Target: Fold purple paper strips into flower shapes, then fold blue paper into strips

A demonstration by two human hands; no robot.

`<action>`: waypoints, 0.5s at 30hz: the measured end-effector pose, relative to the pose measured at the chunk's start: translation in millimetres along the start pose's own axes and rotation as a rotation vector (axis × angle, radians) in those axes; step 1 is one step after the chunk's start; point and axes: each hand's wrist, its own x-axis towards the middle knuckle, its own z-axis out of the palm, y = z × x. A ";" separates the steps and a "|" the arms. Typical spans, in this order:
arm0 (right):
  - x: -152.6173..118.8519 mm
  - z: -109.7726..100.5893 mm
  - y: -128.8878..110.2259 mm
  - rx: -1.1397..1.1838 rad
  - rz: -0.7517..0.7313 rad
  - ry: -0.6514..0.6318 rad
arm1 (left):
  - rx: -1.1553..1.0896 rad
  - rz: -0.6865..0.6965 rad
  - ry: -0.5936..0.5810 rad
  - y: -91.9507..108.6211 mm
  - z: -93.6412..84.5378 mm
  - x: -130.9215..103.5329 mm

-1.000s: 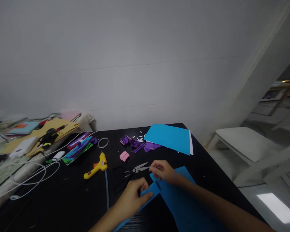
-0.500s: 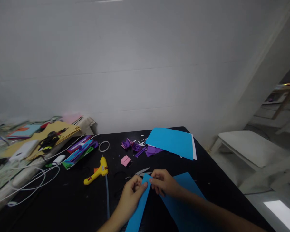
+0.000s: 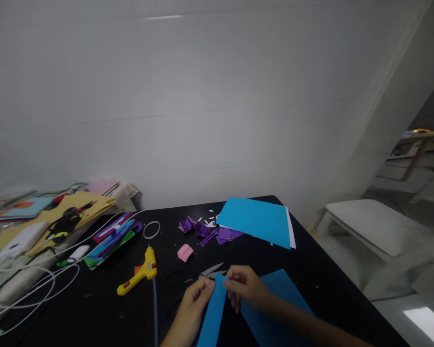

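Note:
A long blue paper strip (image 3: 213, 315) runs up from the bottom edge of the view, with its upper end between my hands. My left hand (image 3: 193, 303) pinches the strip's left edge near the top. At its top right corner, my right hand (image 3: 245, 287) has the paper between thumb and finger. Scissors (image 3: 214, 271) lie just beyond the fingertips, their blades showing and their handles dark against the table. A larger blue sheet (image 3: 275, 308) rests under my right forearm, partly hidden by it.
On the black table (image 3: 104, 308) are a yellow glue gun (image 3: 141, 272), pink paper (image 3: 184, 252), purple pieces (image 3: 202, 229), a tape ring (image 3: 151, 230) and blue sheets (image 3: 256, 219). Coloured strips (image 3: 115, 236) and white cables lie left. A white stool (image 3: 376, 224) stands right.
The camera view has shifted, so the table items appear slightly lower and further left. Both hands still hold the strip's upper end; my left fingers have moved slightly away from my right ones.

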 end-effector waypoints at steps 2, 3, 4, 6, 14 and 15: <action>1.7 -0.7 4.0 0.014 -0.004 -0.010 | -0.006 -0.001 0.000 -1.1 -0.3 1.7; 2.4 -1.1 5.8 0.019 -0.009 -0.018 | -0.006 0.008 0.004 -1.9 -0.3 2.3; 3.1 -1.5 7.5 0.023 -0.014 -0.032 | -0.010 0.016 0.007 -3.1 -0.1 2.7; 4.1 -2.2 10.6 0.022 -0.018 -0.071 | -0.042 -0.001 0.005 -6.6 0.7 3.0; 9.1 -3.6 19.9 -0.004 0.001 -0.103 | -0.128 -0.091 0.033 -26.1 -2.5 9.3; 9.9 -4.1 21.1 -0.001 0.008 -0.089 | -0.106 -0.056 0.033 -28.7 -4.2 11.3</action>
